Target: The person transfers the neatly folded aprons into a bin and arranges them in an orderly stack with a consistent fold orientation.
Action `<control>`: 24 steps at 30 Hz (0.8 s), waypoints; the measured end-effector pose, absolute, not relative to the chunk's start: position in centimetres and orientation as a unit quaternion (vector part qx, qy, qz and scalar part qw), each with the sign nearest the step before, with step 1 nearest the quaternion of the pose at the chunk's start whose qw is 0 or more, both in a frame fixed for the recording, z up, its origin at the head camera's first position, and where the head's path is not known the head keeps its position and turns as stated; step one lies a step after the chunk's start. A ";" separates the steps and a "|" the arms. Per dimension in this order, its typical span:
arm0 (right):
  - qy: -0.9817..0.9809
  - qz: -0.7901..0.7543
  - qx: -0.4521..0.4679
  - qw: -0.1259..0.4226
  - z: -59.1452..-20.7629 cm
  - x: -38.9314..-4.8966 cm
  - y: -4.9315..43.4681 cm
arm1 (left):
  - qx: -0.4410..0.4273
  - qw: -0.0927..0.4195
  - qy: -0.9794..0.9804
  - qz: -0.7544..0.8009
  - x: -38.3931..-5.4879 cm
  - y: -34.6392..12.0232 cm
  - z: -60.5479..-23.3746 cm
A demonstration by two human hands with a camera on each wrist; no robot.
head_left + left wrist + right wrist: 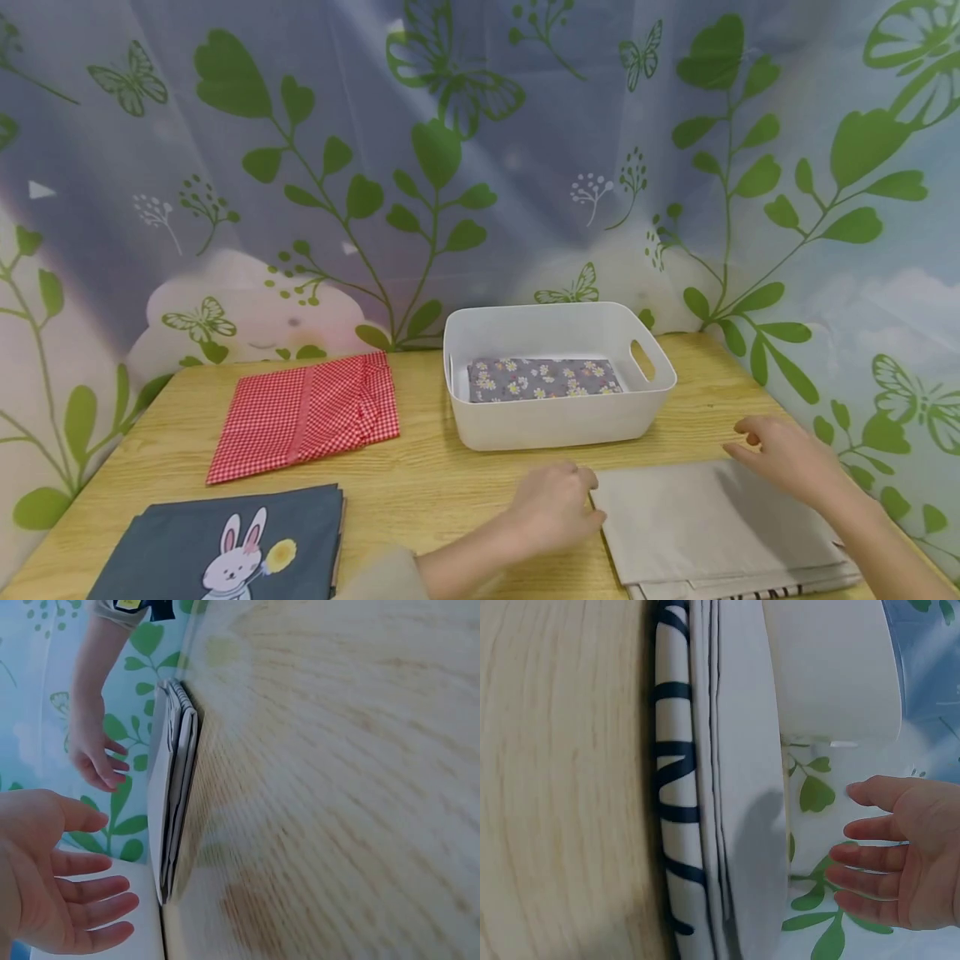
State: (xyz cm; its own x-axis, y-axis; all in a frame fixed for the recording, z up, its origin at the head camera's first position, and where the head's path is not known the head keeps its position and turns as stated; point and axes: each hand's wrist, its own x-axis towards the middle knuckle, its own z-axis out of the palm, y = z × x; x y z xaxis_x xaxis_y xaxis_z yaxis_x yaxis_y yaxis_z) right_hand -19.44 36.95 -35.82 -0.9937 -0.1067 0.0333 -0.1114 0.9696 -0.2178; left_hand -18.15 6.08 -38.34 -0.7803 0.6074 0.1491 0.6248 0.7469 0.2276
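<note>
A folded beige cloth (pixel 682 521) with dark lettering along its near edge lies at the right front of the table. Its stacked layers (pixel 712 750) show side-on in the right wrist view. My left hand (pixel 553 507) is at the cloth's left edge, fingers spread and holding nothing, as the left wrist view shows. Over the cloth's far right corner hovers my right hand (pixel 791 462), its fingers loosely extended and its shadow falling on the fabric. Behind them stands a white plastic basket (pixel 555 425), with a folded grey daisy-print cloth (pixel 543 379) lying flat inside it.
At the back left lies a folded red-and-white checked cloth (pixel 300 412). A folded dark teal cloth (pixel 176 533) with a rabbit print is at the front left. A leaf-and-butterfly curtain (pixel 480 250) hangs along the back and right of the wooden table (pixel 420 508).
</note>
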 end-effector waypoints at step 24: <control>-0.982 0.160 0.057 -0.086 -37.4 -19.2 41.0 | -0.172 -0.200 -0.859 -0.438 -17.4 7.5 -40.0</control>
